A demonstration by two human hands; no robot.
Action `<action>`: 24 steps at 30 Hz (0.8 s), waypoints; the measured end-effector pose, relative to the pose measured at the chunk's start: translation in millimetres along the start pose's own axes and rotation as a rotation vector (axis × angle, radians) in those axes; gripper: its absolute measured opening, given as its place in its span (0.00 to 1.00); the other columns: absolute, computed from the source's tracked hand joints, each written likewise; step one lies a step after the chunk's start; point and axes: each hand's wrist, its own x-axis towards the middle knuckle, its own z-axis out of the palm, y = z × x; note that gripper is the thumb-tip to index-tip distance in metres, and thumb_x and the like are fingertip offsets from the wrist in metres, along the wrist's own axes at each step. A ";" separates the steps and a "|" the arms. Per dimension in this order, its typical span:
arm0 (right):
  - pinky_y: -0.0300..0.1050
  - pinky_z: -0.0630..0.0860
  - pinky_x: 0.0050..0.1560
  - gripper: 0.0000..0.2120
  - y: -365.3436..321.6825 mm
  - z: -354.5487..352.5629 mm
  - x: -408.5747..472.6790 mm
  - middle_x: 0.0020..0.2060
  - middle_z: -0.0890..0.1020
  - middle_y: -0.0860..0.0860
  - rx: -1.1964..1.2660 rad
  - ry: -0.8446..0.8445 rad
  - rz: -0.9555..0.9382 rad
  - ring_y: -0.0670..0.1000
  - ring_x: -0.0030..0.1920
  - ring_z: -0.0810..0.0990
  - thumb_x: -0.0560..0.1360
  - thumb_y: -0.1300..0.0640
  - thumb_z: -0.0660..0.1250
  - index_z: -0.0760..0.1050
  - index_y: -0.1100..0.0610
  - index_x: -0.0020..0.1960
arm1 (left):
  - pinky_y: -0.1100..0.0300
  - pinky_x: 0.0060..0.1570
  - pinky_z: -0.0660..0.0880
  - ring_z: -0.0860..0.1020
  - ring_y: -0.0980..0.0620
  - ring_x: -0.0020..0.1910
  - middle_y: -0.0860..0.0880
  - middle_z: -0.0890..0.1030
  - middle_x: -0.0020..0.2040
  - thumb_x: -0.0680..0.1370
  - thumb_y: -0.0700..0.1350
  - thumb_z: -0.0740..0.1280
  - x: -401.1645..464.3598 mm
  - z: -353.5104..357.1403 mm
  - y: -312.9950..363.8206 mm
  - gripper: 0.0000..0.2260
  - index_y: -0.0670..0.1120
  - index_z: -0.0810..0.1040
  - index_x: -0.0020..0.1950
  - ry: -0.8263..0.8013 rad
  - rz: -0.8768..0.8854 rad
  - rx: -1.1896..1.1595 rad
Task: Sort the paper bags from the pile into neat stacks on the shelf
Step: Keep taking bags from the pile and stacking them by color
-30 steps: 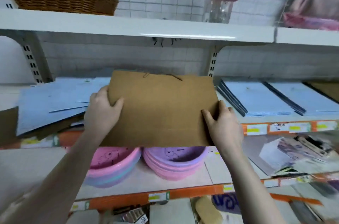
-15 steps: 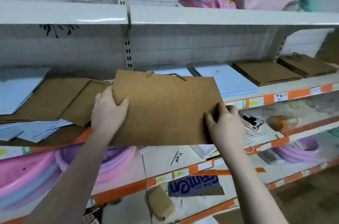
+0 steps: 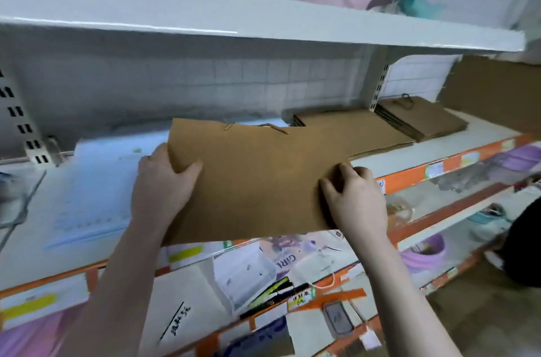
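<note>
I hold a flat brown paper bag (image 3: 254, 178) with twine handles level in front of the middle shelf (image 3: 407, 154). My left hand (image 3: 164, 184) grips its left edge, thumb on top. My right hand (image 3: 354, 198) grips its right lower corner. Just behind the bag on the shelf lies a stack of brown bags (image 3: 360, 128), and a second brown stack (image 3: 421, 119) sits further right. A stack of light blue bags (image 3: 96, 187) lies on the shelf to the left, partly under the held bag.
A white upper shelf (image 3: 263, 17) with pink goods overhangs the space. A cardboard sheet (image 3: 494, 90) leans at the far right. Lower shelves with orange edges hold boxes, purple basins (image 3: 424, 251) and loose items. A dark shape (image 3: 527, 242) is at the right edge.
The view and the held bag have swung right along the shelf, from the mixed pile past the blue stacks, so the brown stacks now lie just behind the bag. Both grips are unchanged.
</note>
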 end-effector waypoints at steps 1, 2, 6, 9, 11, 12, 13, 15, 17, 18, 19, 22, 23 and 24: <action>0.51 0.68 0.58 0.18 11.7 -1.6 15.6 0.58 0.73 0.61 -0.006 0.004 0.009 0.63 0.58 0.72 0.76 0.48 0.62 0.72 0.59 0.61 | 0.46 0.57 0.70 0.73 0.37 0.57 0.40 0.74 0.59 0.74 0.53 0.68 4.6 14.3 12.2 0.22 0.43 0.72 0.62 -0.016 0.007 -0.019; 0.51 0.68 0.58 0.18 23.0 -3.3 29.6 0.57 0.73 0.61 -0.012 0.010 0.017 0.63 0.58 0.72 0.76 0.48 0.62 0.73 0.59 0.61 | 0.46 0.57 0.71 0.74 0.38 0.57 0.41 0.74 0.58 0.73 0.53 0.68 8.4 27.3 24.3 0.21 0.43 0.72 0.62 -0.030 0.017 -0.030; 0.50 0.68 0.57 0.18 65.6 -3.3 80.2 0.57 0.73 0.60 -0.018 -0.006 0.031 0.63 0.57 0.73 0.76 0.48 0.62 0.74 0.58 0.60 | 0.47 0.56 0.71 0.73 0.39 0.56 0.40 0.75 0.58 0.74 0.53 0.67 19.8 74.8 68.2 0.22 0.42 0.72 0.63 -0.031 0.063 -0.017; 0.50 0.68 0.57 0.18 99.7 0.0 121.8 0.57 0.73 0.61 0.011 -0.030 0.002 0.63 0.57 0.72 0.76 0.48 0.62 0.74 0.58 0.60 | 0.50 0.56 0.68 0.71 0.39 0.59 0.39 0.73 0.60 0.75 0.51 0.67 22.9 113.0 99.4 0.23 0.41 0.70 0.66 -0.001 0.063 0.015; 0.51 0.68 0.57 0.18 123.6 3.4 151.3 0.56 0.74 0.62 0.029 -0.039 -0.026 0.64 0.56 0.72 0.76 0.48 0.62 0.74 0.59 0.60 | 0.50 0.55 0.68 0.72 0.38 0.59 0.38 0.73 0.60 0.74 0.51 0.68 23.1 140.3 118.4 0.24 0.41 0.69 0.67 0.036 0.054 0.031; 0.51 0.68 0.57 0.18 135.9 5.3 165.5 0.56 0.74 0.62 0.035 -0.046 -0.041 0.64 0.56 0.72 0.76 0.48 0.63 0.75 0.59 0.60 | 0.50 0.55 0.69 0.72 0.38 0.59 0.38 0.72 0.60 0.74 0.51 0.68 21.5 154.6 127.5 0.25 0.41 0.68 0.67 0.051 0.037 0.043; 0.51 0.68 0.57 0.19 147.6 6.9 179.9 0.56 0.74 0.62 0.043 -0.059 -0.058 0.64 0.56 0.73 0.75 0.48 0.63 0.75 0.59 0.60 | 0.50 0.56 0.69 0.72 0.38 0.59 0.38 0.72 0.60 0.75 0.51 0.68 19.5 169.0 135.8 0.26 0.42 0.67 0.68 0.066 0.011 0.057; 0.51 0.67 0.59 0.19 172.7 9.4 210.0 0.58 0.73 0.62 0.062 -0.109 -0.108 0.64 0.57 0.72 0.76 0.48 0.63 0.74 0.59 0.62 | 0.51 0.56 0.68 0.71 0.38 0.60 0.38 0.70 0.61 0.75 0.51 0.67 13.3 198.2 154.0 0.26 0.42 0.66 0.69 0.097 -0.045 0.079; 0.51 0.67 0.60 0.20 198.0 9.6 240.6 0.60 0.72 0.62 0.066 -0.149 -0.162 0.63 0.59 0.71 0.76 0.48 0.63 0.73 0.58 0.63 | 0.51 0.56 0.68 0.71 0.39 0.60 0.38 0.70 0.61 0.75 0.51 0.67 5.6 227.4 173.7 0.26 0.42 0.66 0.69 0.119 -0.098 0.074; 0.51 0.68 0.60 0.20 209.0 8.7 254.4 0.61 0.72 0.61 0.062 -0.160 -0.176 0.63 0.60 0.71 0.76 0.48 0.63 0.73 0.58 0.63 | 0.52 0.57 0.68 0.71 0.39 0.61 0.39 0.70 0.62 0.75 0.51 0.67 2.9 240.4 182.0 0.27 0.42 0.65 0.70 0.117 -0.116 0.077; 0.51 0.69 0.59 0.20 218.3 7.9 267.0 0.61 0.72 0.61 0.065 -0.168 -0.183 0.62 0.60 0.71 0.76 0.47 0.63 0.73 0.57 0.63 | 0.52 0.58 0.67 0.71 0.40 0.62 0.39 0.70 0.63 0.75 0.51 0.67 1.6 251.9 190.6 0.27 0.42 0.65 0.71 0.112 -0.130 0.089; 0.51 0.71 0.57 0.20 237.1 9.4 299.6 0.62 0.72 0.60 0.054 -0.202 -0.227 0.61 0.59 0.72 0.77 0.48 0.62 0.72 0.58 0.63 | 0.54 0.59 0.66 0.69 0.41 0.63 0.39 0.71 0.63 0.76 0.49 0.67 1.9 279.9 210.8 0.27 0.42 0.64 0.72 0.140 -0.159 0.129; 0.51 0.71 0.56 0.20 241.1 11.0 308.2 0.62 0.72 0.60 0.043 -0.209 -0.245 0.60 0.59 0.72 0.77 0.48 0.61 0.72 0.59 0.63 | 0.54 0.59 0.65 0.69 0.40 0.63 0.38 0.72 0.62 0.76 0.49 0.67 2.4 287.2 215.0 0.27 0.41 0.65 0.71 0.158 -0.158 0.150; 0.50 0.70 0.55 0.19 245.0 13.0 315.2 0.61 0.72 0.60 0.043 -0.215 -0.259 0.60 0.58 0.71 0.77 0.48 0.61 0.72 0.59 0.62 | 0.54 0.60 0.65 0.69 0.40 0.63 0.38 0.72 0.62 0.76 0.49 0.67 3.2 293.9 217.7 0.27 0.40 0.65 0.71 0.168 -0.162 0.175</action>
